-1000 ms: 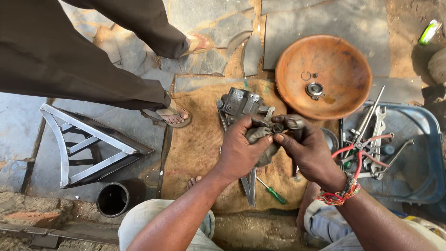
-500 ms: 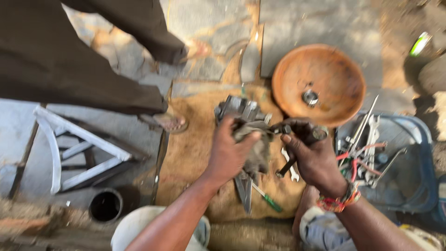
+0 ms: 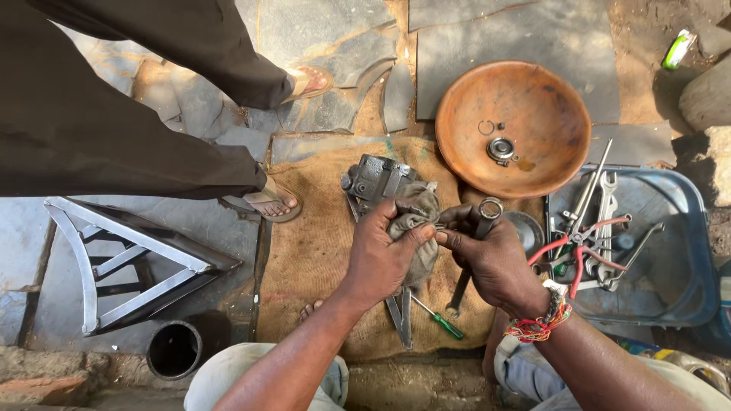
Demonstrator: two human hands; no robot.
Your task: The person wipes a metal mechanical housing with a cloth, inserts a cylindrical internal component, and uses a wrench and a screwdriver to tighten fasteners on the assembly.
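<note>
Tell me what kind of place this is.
Probably an outdoor roadside repair spot: work is done on a burlap mat over stone paving, a blue tub holds spanners and pliers, and a rusty round pan holds small parts. The left hand grips a greasy rag.

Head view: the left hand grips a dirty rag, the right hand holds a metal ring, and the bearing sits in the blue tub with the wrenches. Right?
Not quite. In the head view the bearing lies in the round rusty bowl, not in the blue tub, which holds the wrenches. The rest stands: the left hand grips the rag and the right hand holds the metal ring.
</note>
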